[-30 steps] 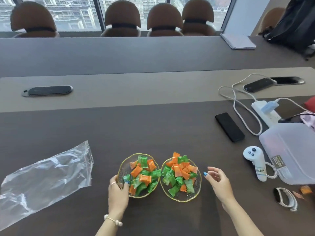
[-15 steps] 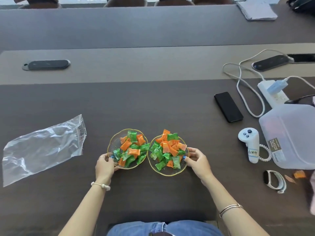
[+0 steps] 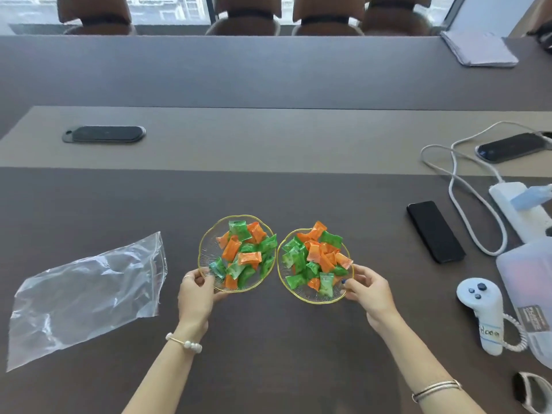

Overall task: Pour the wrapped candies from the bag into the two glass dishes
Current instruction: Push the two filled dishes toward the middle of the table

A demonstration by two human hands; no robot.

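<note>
Candies point(image 3: 315, 258) in green and orange wrappers fill both glass dishes, which sit side by side on the dark table point(image 3: 268, 354) in front of the person, their gold rims almost meeting. The left hand point(image 3: 195, 291) curls around the near-left edge of the left dish point(image 3: 209, 249), thumb on top of the rim and fingers tucked under it, so the hand is partly closed on the glass. The right hand point(image 3: 369, 289) does the same at the near-right edge of the right dish point(image 3: 301, 297), its thumb tip pressed on the rim and the other fingers bent below. A beaded bracelet point(image 3: 185, 343) circles the left wrist and thin metal bangles point(image 3: 436, 389) the right forearm.

Left of the dishes and well apart from them, the clear plastic bag point(image 3: 86, 297) lies flat and crumpled on the table, with no candy visible inside. To the right lie a black phone point(image 3: 435, 231), a white handheld controller point(image 3: 485, 315) with a handwritten label, and a translucent plastic box point(image 3: 528, 282) at the frame edge. Beyond them a white power strip point(image 3: 513, 213) trails a looping white cable point(image 3: 466, 204). On the lighter strip of table farther back sit two dark oval pads, one far left point(image 3: 104, 134) and one far right point(image 3: 510, 150). Brown chairs point(image 3: 245, 13) line the window side.
</note>
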